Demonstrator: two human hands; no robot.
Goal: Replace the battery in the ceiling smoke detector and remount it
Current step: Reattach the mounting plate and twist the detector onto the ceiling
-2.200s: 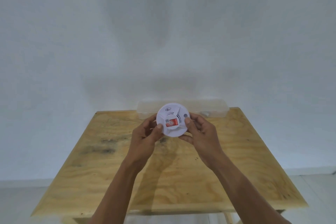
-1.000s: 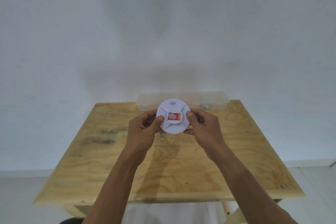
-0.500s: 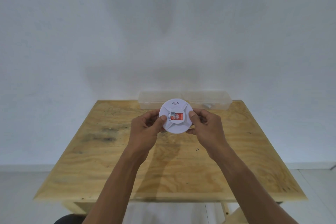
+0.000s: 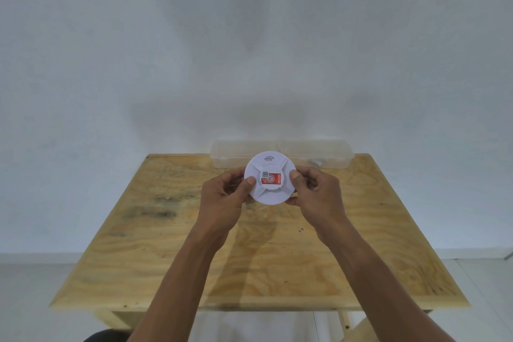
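A round white smoke detector [image 4: 270,192] with a red sticker and a small code label on its face is held up above the wooden table [image 4: 166,244], face toward me. My left hand [image 4: 222,198] grips its left edge, thumb on the front. My right hand [image 4: 316,194] grips its right edge, thumb on the front too. The back of the detector is hidden. No loose battery shows.
A long clear plastic box [image 4: 333,153] lies along the table's far edge against the white wall, with a small grey item inside at its right. Dark stains mark the tabletop's left part. Pale floor surrounds the table.
The detector has been turned in my hands, so the red sticker now sits level. Both hands keep their hold and have shifted slightly right in the view.
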